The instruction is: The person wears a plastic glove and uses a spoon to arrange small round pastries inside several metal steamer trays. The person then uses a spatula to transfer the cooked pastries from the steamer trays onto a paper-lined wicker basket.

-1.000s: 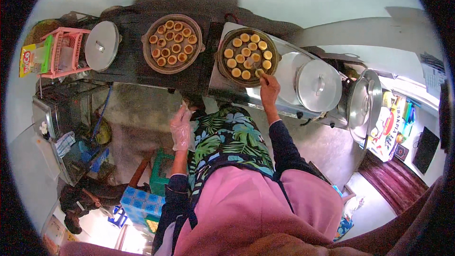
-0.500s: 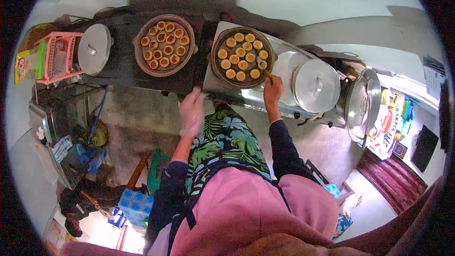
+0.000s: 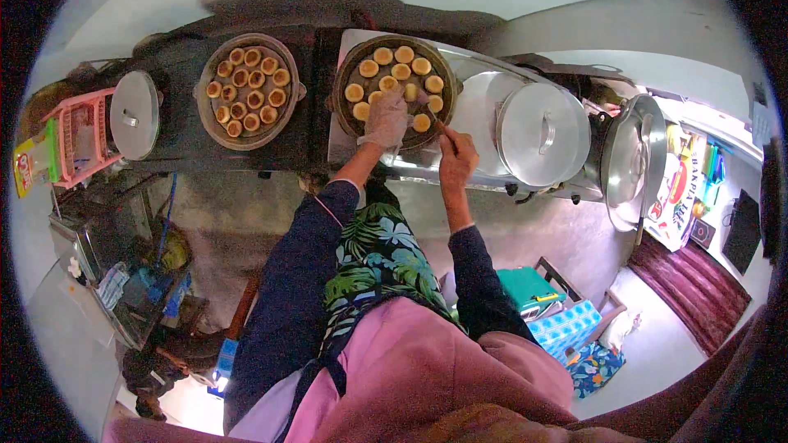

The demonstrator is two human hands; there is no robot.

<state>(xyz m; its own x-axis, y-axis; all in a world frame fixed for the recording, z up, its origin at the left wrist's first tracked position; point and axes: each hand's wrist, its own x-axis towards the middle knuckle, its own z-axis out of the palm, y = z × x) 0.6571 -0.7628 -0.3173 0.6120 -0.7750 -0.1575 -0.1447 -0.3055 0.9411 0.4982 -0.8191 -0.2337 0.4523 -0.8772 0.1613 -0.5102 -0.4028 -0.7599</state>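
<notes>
While the pan of browned cakes (image 3: 248,90) sits at ten o'clock, your gloved left hand (image 3: 386,117) lies flat and open over the right mould pan (image 3: 392,90) at twelve, steadying a cake. Your right hand (image 3: 456,160), closed around a thin pick (image 3: 433,117), angles it in to lift them.
</notes>
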